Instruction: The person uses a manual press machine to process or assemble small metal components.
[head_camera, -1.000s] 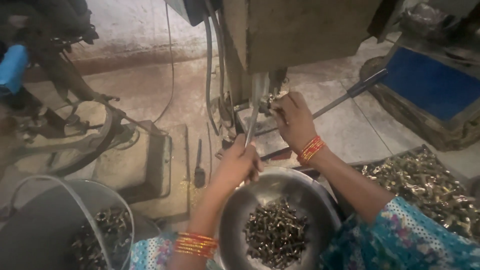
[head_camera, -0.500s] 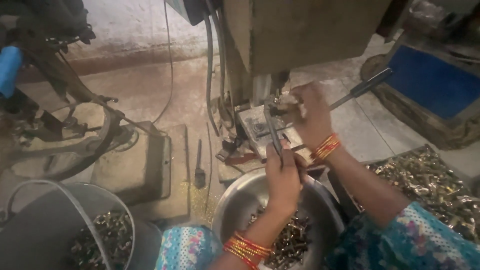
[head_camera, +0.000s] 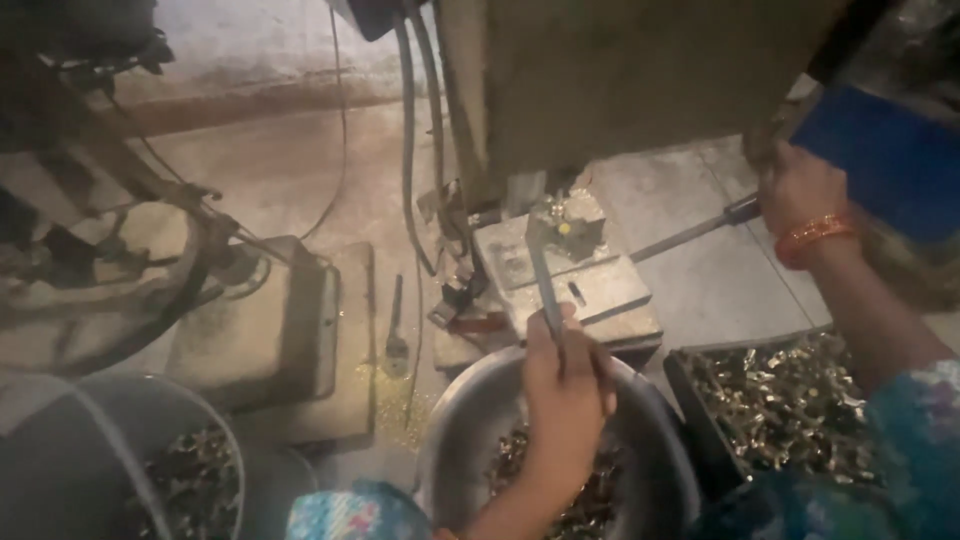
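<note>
Two hands work at a small press. A thin metal rod slants from its block down into the left hand, fist closed on it above a steel bowl of dark parts. Right hand, arm outstretched, wraps closed around the lever handle at the far right.

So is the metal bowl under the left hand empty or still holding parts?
Holding parts: small dark metal pieces cover the bottom of the metal bowl below the left hand.
</note>
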